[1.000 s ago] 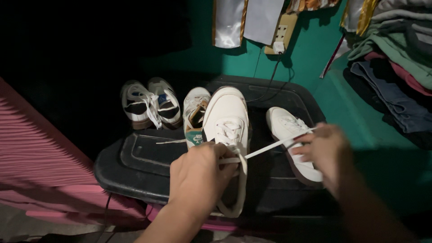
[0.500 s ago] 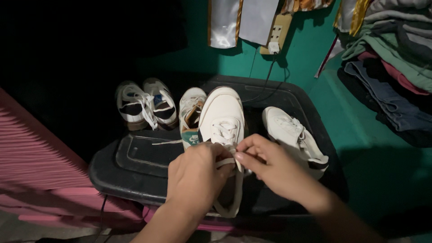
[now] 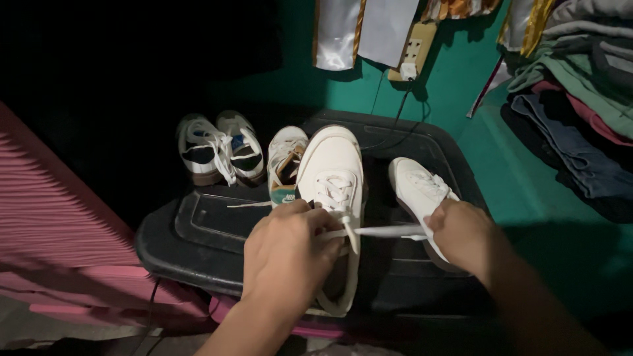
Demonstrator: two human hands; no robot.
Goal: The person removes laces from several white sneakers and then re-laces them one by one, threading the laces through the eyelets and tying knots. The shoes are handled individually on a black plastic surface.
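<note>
Cream sneaker (image 3: 331,173): on the black bin lid (image 3: 211,227). Your left hand (image 3: 290,254) clamps its laces at the eyelets; your right hand (image 3: 465,234), held apart, pinches the white lace (image 3: 389,231) sideways.

A small green-and-white label patch (image 3: 285,196) sits on the heel of the cream-and-tan sneaker (image 3: 285,161).

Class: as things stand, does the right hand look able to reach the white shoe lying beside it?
Probably yes: the right hand is over that white shoe with nothing between, though it is pulling a lace.
</note>
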